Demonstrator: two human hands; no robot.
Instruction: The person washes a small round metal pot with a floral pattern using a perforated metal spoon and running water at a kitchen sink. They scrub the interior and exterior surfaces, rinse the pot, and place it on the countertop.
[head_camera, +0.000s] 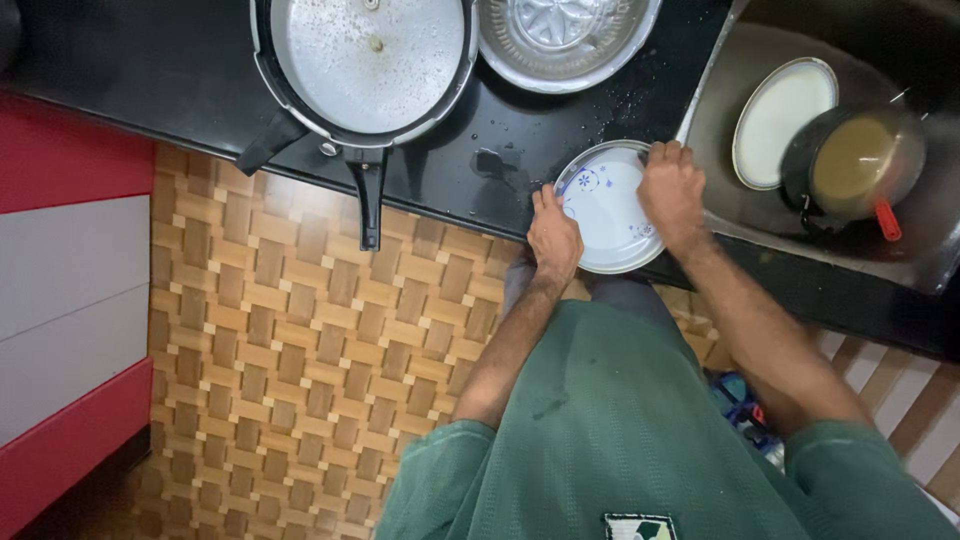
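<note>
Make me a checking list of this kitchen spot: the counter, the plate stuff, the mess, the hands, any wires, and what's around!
Surface: black countertop, wet with droplets near the plate.
Job's things: white plate with blue flowers, lying at the counter's front edge beside the sink.
Clutter: pressure cooker with black handles; patterned steel bowl; in the sink, a white plate and a dark pot of brownish liquid.
Hands: left hand grips the plate's left rim; right hand grips its right rim.
Cables: nothing seen.
Surroundings: woven-pattern floor; red and white cabinet at left.
</note>
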